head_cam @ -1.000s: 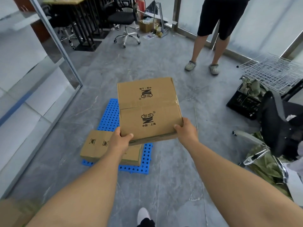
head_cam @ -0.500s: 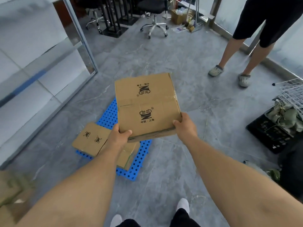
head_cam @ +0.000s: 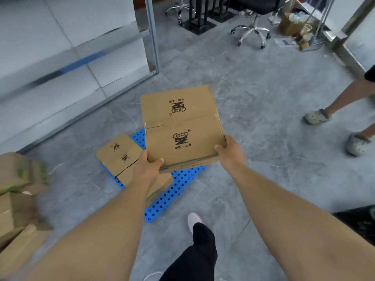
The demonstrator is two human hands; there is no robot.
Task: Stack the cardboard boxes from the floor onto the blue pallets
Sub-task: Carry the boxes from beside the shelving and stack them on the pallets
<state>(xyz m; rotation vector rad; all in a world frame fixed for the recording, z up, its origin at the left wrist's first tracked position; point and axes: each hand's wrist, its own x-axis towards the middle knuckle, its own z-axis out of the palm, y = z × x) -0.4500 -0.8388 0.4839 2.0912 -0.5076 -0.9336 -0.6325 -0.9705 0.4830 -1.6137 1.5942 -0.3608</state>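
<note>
Left hand (head_cam: pixel 147 169) and right hand (head_cam: pixel 229 152) grasp printed cardboard box (head_cam: pixel 181 128) by near corners, above blue pallet (head_cam: pixel 174 191) bearing second box (head_cam: pixel 119 154).

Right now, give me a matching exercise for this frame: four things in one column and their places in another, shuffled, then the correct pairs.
Things:
1. carried box
2. second box
3. pallet
4. box pile

Places:
A. at the left edge of the view, blurred
B. lying on the pallet
C. flat on the grey floor
D. held between left hand and right hand

Pairs: 1-D, 2-B, 3-C, 4-A
</note>
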